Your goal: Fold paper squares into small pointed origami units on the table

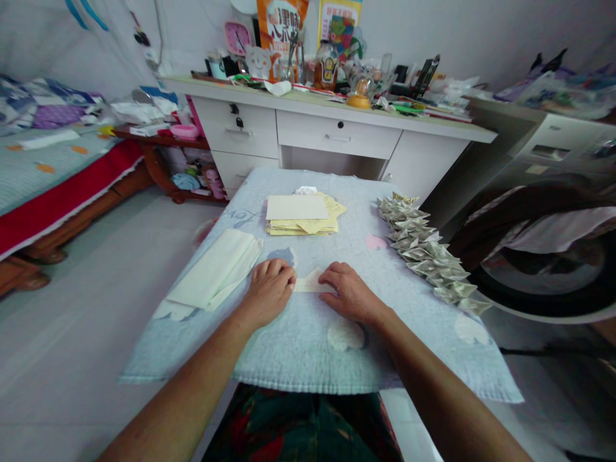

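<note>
A small piece of cream folded paper point(307, 284) lies flat on the blue cloth point(298, 353), with a raised point along its far edge. At its left end, my left hand point(270, 290) is closed with curled fingers pressed down on the paper. My right hand point(350, 292) grips the right end, thumb and fingers bent around it. Left of my hands rests a folded stack of pale paper sheets point(214, 266). Beyond them sits a pile of yellowish paper point(303, 226) topped by a white sheet point(296, 207).
Rows of folded grey paper pieces point(423, 250) run along the table's right side. Behind stands a white desk point(337, 131) crowded with jars and packets. A front-loading washer point(553, 141) with laundry is at right, a bed point(58, 160) at left.
</note>
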Available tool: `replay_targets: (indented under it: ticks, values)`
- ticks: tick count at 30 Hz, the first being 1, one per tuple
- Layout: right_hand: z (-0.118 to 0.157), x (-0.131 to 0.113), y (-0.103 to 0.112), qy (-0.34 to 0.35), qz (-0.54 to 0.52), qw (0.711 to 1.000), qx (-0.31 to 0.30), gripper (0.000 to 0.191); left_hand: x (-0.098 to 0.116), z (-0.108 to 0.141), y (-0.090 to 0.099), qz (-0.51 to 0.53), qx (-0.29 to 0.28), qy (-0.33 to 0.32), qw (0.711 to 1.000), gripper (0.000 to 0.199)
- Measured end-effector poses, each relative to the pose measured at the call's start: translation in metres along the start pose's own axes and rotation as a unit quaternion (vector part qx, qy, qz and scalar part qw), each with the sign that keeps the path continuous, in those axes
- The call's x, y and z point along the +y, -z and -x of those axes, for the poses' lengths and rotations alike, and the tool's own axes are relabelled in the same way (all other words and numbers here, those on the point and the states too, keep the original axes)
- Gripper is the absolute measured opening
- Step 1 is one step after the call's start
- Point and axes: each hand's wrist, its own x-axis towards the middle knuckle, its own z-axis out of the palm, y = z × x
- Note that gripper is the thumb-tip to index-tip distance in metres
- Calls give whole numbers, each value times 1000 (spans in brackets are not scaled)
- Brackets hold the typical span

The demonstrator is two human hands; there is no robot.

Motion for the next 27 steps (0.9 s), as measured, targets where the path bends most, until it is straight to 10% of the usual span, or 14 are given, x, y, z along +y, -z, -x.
replay_targets:
  ticks: [12, 27]
  values:
    - [5, 22, -4, -91, -19, 994, 52, 21, 21, 1, -9, 37, -18, -202, 979, 32]
    - [10, 32, 3, -112, -84, 987, 77, 2, 27, 1, -7, -13, -65, -189, 980, 42]
